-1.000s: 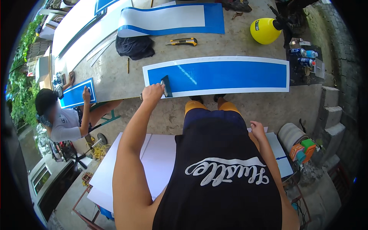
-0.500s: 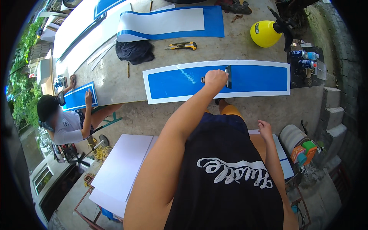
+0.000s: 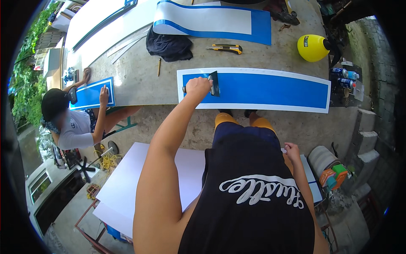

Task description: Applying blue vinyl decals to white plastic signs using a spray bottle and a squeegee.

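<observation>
My left hand (image 3: 198,89) is closed round the handle of a squeegee (image 3: 215,84). Its dark, flat blade stands against a long blue panel (image 3: 272,89) with a white border, near the panel's left end. The panel lies along the near edge of the concrete table, its lower border at the edge. Down by my right side, away from the table, hangs my right hand (image 3: 292,151), with loosely bent fingers and nothing visible in it. Beyond the panel lie a yellow and black utility knife (image 3: 227,48) and a dark crumpled cloth (image 3: 169,45).
A partly rolled blue-and-white sheet (image 3: 211,21) lies farther back. To the right are a yellow spray bottle (image 3: 312,48) and several spray cans (image 3: 347,83). A person (image 3: 78,127) at the left handles a smaller blue panel (image 3: 91,93). White boards (image 3: 122,190) lie behind me.
My left hand has drawn the squeegee leftward along the blue panel, from about its middle to near its left end. The whole view has shifted, so table things appear farther right.
</observation>
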Demonstrator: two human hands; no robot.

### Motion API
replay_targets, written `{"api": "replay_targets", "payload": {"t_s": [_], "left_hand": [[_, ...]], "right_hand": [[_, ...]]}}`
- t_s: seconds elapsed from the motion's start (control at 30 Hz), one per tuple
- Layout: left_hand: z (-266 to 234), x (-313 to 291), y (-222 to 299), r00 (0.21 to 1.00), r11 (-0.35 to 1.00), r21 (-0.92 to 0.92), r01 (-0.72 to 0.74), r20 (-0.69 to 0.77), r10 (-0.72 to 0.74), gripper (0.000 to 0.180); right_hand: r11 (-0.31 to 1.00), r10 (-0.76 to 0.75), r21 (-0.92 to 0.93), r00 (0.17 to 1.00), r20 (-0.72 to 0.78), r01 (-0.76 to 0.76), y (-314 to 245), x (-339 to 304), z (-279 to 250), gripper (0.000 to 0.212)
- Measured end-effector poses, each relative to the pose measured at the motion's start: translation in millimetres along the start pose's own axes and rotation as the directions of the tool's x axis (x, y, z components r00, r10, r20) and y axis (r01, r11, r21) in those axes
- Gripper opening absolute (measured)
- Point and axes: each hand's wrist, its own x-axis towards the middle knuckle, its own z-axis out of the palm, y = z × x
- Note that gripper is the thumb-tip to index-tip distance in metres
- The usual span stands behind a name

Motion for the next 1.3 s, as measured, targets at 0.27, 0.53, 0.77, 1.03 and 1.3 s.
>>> {"api": "replay_targets", "payload": {"t_s": [0.27, 0.53, 0.77, 1.03, 1.3], "left_hand": [[1.4, -18.1, -94.9, 0.997, 0.996, 0.049, 0.073, 0.003, -0.073, 0.046], [-16.1, -20.4, -82.2, 0.998, 0.999, -0.029, -0.031, -0.050, 0.029, 0.047], [4.7, -4.1, -63.7, 0.987, 0.989, -0.004, -0.146, -0.066, 0.145, 0.047], [6.9, -22.9, -122.0, 0.998, 0.999, 0.023, -0.049, -0.041, 0.050, 0.048], [-18.9, -55.4, -156.7, 1.000, 0.997, 0.075, 0.003, -0.007, -0.002, 0.048]], "right_hand": [[0.998, -0.054, -0.032, 0.997, 0.050, 0.056, -26.3, -10.2, 20.8, 0.025], [0.998, -0.056, -0.028, 0.998, 0.028, 0.057, -28.0, -20.6, 35.4, 0.024], [0.998, -0.039, 0.045, 0.999, -0.025, 0.040, -44.6, -28.6, 38.7, 0.024], [0.999, -0.043, 0.004, 0.999, -0.015, 0.043, -28.7, -36.2, 54.3, 0.024], [0.995, -0.078, -0.065, 0.997, -0.007, 0.077, -37.6, -35.7, 56.2, 0.024]]}}
